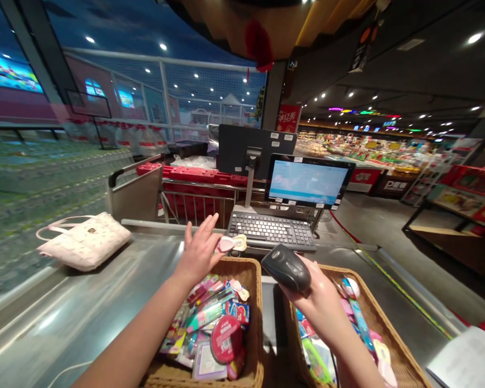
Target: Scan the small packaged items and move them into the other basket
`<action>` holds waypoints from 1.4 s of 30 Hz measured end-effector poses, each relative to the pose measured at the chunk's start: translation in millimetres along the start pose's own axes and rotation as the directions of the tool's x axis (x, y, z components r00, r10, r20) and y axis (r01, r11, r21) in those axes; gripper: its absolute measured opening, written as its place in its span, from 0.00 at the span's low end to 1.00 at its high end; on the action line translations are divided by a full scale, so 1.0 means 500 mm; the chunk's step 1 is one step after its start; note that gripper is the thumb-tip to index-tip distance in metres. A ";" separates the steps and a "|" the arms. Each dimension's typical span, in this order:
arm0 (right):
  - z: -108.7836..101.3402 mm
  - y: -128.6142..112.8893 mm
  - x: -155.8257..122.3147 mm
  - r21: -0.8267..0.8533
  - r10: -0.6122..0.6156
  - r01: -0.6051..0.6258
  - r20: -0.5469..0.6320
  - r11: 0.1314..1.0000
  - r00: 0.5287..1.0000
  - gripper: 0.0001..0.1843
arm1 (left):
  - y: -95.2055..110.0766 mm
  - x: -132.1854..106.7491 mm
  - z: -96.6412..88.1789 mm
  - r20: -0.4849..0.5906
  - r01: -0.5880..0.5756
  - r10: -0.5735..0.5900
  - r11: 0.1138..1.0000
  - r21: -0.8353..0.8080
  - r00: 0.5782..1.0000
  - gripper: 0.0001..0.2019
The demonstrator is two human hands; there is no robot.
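My right hand [321, 299] is wrapped round a black barcode scanner [286, 267], held above the right wicker basket [392, 328]. My left hand [200, 250] hovers over the far rim of the left wicker basket [253, 275], fingers stretched upward, thumb and forefinger pinching a small pink and yellow packet [232, 243]. The scanner's head points toward that packet. Both baskets hold several small colourful packaged items, among them a round red tin [225, 338] in the left one.
A steel checkout counter [105, 302] runs under the baskets. A pale pink handbag [84, 241] lies at its left. Behind stand a keyboard [271, 230], a lit monitor [307, 182] and red shopping carts [194, 175]. White paper [471, 361] lies bottom right.
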State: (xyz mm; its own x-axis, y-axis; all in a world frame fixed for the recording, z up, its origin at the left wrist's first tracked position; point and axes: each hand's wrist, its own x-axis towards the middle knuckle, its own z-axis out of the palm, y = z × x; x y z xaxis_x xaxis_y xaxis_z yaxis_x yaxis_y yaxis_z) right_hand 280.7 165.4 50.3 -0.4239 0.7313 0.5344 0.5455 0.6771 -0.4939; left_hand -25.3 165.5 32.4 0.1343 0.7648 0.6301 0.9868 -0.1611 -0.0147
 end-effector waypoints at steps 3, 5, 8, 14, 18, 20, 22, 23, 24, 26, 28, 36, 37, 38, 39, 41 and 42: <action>0.015 -0.003 0.003 0.001 0.009 -0.009 0.003 1.000 1.000 0.19 | -0.017 -0.024 -0.001 0.019 0.015 -0.015 1.000 -0.013 1.000 0.10; 0.024 -0.006 0.007 0.003 0.018 -0.018 0.004 1.000 1.000 0.19 | -0.028 -0.040 0.002 0.037 0.024 -0.024 1.000 -0.013 0.999 0.10; 0.033 -0.014 0.014 -0.001 0.031 -0.031 0.018 1.000 0.999 0.19 | -0.043 -0.068 0.009 0.084 0.033 -0.033 0.999 0.009 0.996 0.09; 0.050 -0.027 0.020 0.002 0.033 -0.033 0.051 0.999 0.998 0.17 | -0.073 -0.137 0.028 0.169 0.053 -0.054 0.999 0.014 0.984 0.08; 0.063 -0.029 0.020 0.012 0.065 -0.066 0.086 0.998 0.994 0.18 | -0.089 -0.182 0.038 0.238 0.069 -0.068 0.998 0.008 0.969 0.08; 0.068 -0.033 0.021 0.023 0.071 -0.074 0.115 0.997 0.991 0.17 | -0.093 -0.199 0.040 0.271 0.080 -0.074 0.997 -0.011 0.960 0.07; 0.074 -0.039 0.024 0.029 0.066 -0.071 0.140 0.997 0.988 0.15 | -0.097 -0.214 0.042 0.295 0.088 -0.074 0.996 -0.034 0.952 0.07; 0.077 -0.042 0.025 0.030 0.065 -0.070 0.153 0.997 0.986 0.15 | -0.099 -0.221 0.043 0.306 0.091 -0.074 0.995 -0.042 0.949 0.07; 0.080 -0.045 0.026 0.031 0.064 -0.070 0.167 0.997 0.984 0.14 | -0.101 -0.229 0.044 0.318 0.091 -0.071 0.995 -0.050 0.945 0.07; 0.086 -0.051 0.029 0.034 0.068 -0.076 0.203 0.997 0.977 0.13 | -0.106 -0.245 0.047 0.338 0.087 -0.062 0.994 -0.061 0.939 0.07; 0.095 -0.055 0.030 0.032 0.070 -0.081 0.246 0.996 0.967 0.13 | -0.111 -0.262 0.049 0.345 0.082 -0.052 0.994 -0.073 0.937 0.07; 0.135 -0.064 0.029 0.040 0.068 -0.091 0.399 0.995 0.915 0.11 | -0.117 -0.302 0.036 0.456 0.102 -0.037 0.988 -0.118 0.889 0.11; 0.138 -0.066 0.029 0.048 0.067 -0.095 0.410 0.994 0.909 0.11 | -0.117 -0.304 0.034 0.475 0.101 -0.028 0.986 -0.130 0.880 0.12; 0.141 -0.068 0.028 0.057 0.066 -0.100 0.422 0.993 0.904 0.11 | -0.117 -0.306 0.031 0.498 0.103 -0.017 0.984 -0.144 0.867 0.12; 0.144 -0.070 0.028 0.067 0.065 -0.104 0.435 0.992 0.898 0.10 | -0.117 -0.308 0.029 0.528 0.106 -0.007 0.982 -0.158 0.849 0.13; 0.149 -0.075 0.027 0.083 0.062 -0.112 0.460 0.990 0.886 0.08 | -0.116 -0.314 0.027 0.590 0.118 0.011 0.977 -0.180 0.808 0.14; 0.151 -0.078 0.026 0.093 0.060 -0.116 0.470 0.989 0.880 0.09 | -0.115 -0.317 0.027 0.616 0.121 0.019 0.975 -0.186 0.787 0.13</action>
State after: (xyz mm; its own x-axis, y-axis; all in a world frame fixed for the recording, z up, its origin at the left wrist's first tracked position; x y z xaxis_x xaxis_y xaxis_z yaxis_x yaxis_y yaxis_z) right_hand 199.1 154.8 24.7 -0.6808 0.7228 0.1185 0.5218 0.5921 -0.6142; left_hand -102.2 62.1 -77.1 0.1805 0.9834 0.0177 0.9617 -0.1803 0.2066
